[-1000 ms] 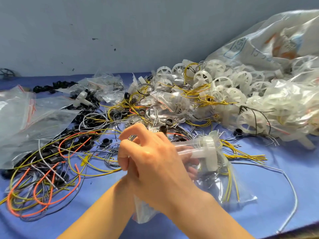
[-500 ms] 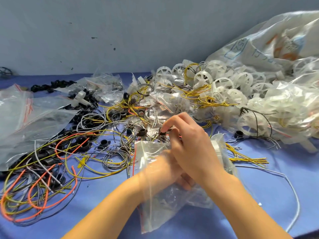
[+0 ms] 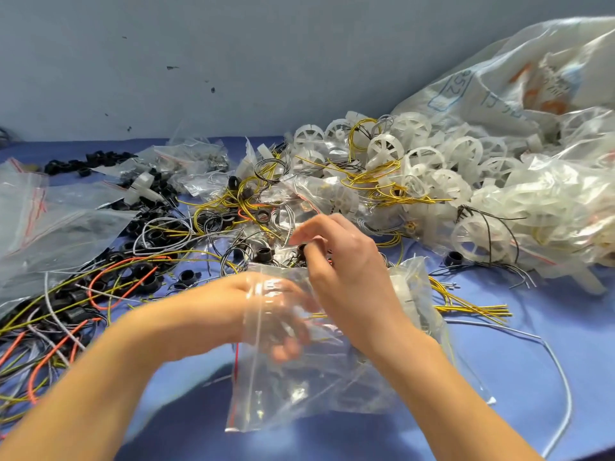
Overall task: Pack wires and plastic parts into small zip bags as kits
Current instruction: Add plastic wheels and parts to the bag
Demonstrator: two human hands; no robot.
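Right hand (image 3: 346,274) shifted left, pinching black ring (image 3: 301,250).

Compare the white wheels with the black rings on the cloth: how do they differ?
Colour: the wheels are translucent white, the rings black.
Size: the wheels are far wider than the rings.
Shape: the wheels have spokes round a hub; the rings are short open collars.
Place: the wheels heap at the right; the rings lie left and centre.
Both lie in number on the blue cloth.

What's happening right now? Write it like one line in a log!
step: filling kit | left hand: holds clear zip bag, blurred | right hand: pinches small black ring at bag's top edge
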